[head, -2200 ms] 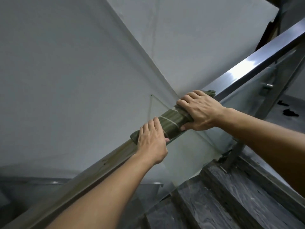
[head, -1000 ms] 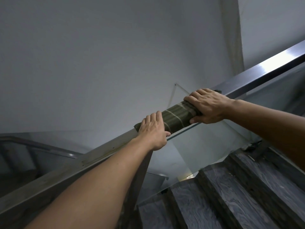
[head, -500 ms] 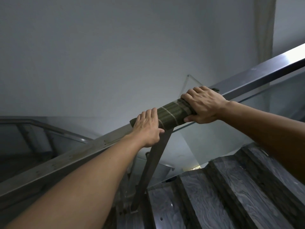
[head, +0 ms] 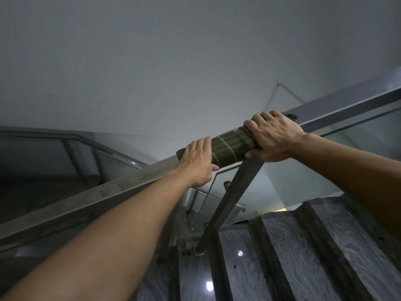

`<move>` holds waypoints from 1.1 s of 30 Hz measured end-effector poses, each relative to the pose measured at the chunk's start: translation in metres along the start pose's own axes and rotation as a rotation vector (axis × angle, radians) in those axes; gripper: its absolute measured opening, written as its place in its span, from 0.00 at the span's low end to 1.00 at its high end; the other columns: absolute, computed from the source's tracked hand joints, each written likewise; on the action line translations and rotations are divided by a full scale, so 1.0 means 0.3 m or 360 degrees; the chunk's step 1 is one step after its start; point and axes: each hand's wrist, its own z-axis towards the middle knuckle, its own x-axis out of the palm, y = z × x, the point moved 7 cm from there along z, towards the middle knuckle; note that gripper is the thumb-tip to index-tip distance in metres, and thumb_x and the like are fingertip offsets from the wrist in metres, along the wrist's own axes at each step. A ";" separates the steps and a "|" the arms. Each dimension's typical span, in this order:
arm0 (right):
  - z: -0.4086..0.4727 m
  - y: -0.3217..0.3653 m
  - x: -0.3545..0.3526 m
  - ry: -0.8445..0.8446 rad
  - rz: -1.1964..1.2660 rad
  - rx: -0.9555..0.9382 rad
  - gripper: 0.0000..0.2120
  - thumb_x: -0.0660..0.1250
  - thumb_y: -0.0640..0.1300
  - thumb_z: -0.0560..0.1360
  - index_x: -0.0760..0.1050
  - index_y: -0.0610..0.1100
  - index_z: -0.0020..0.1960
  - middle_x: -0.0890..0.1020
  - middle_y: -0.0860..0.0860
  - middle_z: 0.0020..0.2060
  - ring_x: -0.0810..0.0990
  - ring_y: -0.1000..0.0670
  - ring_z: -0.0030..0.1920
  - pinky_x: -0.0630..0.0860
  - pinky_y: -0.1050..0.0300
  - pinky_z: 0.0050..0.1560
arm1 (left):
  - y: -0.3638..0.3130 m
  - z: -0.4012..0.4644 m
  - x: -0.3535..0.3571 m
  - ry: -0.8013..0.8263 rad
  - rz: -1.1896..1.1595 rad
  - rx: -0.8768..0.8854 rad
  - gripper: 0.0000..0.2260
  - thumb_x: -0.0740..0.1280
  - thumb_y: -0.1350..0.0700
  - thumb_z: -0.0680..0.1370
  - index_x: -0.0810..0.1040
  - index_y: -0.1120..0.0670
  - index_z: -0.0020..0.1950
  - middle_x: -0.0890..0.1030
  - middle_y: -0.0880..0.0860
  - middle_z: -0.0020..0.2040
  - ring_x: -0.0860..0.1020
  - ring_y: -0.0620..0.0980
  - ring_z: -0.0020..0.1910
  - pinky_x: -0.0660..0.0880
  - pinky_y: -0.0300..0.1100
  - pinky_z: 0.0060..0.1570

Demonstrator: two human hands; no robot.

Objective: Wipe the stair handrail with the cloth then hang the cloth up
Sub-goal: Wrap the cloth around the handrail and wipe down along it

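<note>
A dark green cloth point(head: 230, 146) with pale stripes is wrapped around the square metal handrail point(head: 338, 107), which slopes from lower left to upper right. My left hand point(head: 198, 161) grips the cloth's lower end, fingers over the top of the rail. My right hand point(head: 273, 137) clamps the cloth's upper end, thumb underneath. A small tip of cloth shows past my right hand. The rail below my left hand point(head: 112, 190) looks spotted and dull.
A metal post point(head: 227, 203) runs down from the rail under the cloth to the stairs. Glass panels point(head: 325, 166) fill the space below the rail. Dark marbled steps point(head: 303, 246) lie at lower right. A second railing point(head: 86, 140) stands at the left. A plain wall is behind.
Both hands have slid the cloth down along the rail past the metal post. The view has swung left, showing more of the lower landing.
</note>
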 end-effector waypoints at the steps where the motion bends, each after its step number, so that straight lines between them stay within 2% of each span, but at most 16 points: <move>1: 0.012 0.029 0.000 -0.0003 0.0003 -0.0006 0.41 0.56 0.74 0.66 0.65 0.45 0.65 0.77 0.45 0.56 0.76 0.44 0.53 0.72 0.45 0.59 | 0.026 -0.015 0.001 0.0006 0.0002 -0.0009 0.34 0.68 0.49 0.75 0.54 0.57 0.73 0.65 0.57 0.69 0.64 0.56 0.67 0.60 0.49 0.69; 10: 0.084 0.203 0.009 -0.0035 0.0041 -0.0023 0.40 0.58 0.73 0.66 0.66 0.45 0.65 0.77 0.45 0.57 0.76 0.44 0.54 0.72 0.46 0.60 | 0.182 -0.103 0.006 0.0011 -0.0013 -0.0019 0.35 0.69 0.50 0.74 0.54 0.57 0.73 0.65 0.56 0.69 0.64 0.54 0.67 0.60 0.47 0.69; 18: 0.137 0.328 0.024 -0.0105 -0.0026 -0.0009 0.39 0.57 0.74 0.65 0.67 0.45 0.64 0.78 0.46 0.54 0.76 0.45 0.51 0.73 0.46 0.57 | 0.311 -0.165 0.030 -0.0069 0.0025 0.0017 0.34 0.69 0.49 0.74 0.54 0.57 0.73 0.66 0.56 0.68 0.65 0.55 0.67 0.61 0.48 0.69; 26: 0.154 0.385 0.024 -0.0090 -0.0016 0.0029 0.39 0.57 0.74 0.66 0.66 0.46 0.64 0.77 0.47 0.54 0.76 0.46 0.51 0.73 0.47 0.58 | 0.375 -0.188 0.051 -0.0151 0.0018 0.0102 0.32 0.68 0.49 0.74 0.56 0.56 0.72 0.67 0.57 0.67 0.66 0.56 0.66 0.62 0.48 0.67; 33: 0.226 0.582 0.014 -0.0105 0.0008 0.0029 0.38 0.58 0.73 0.65 0.67 0.46 0.63 0.78 0.47 0.53 0.76 0.46 0.50 0.73 0.47 0.57 | 0.558 -0.291 0.061 -0.0091 0.0025 0.0022 0.32 0.69 0.49 0.74 0.56 0.56 0.72 0.67 0.57 0.68 0.66 0.56 0.66 0.63 0.49 0.66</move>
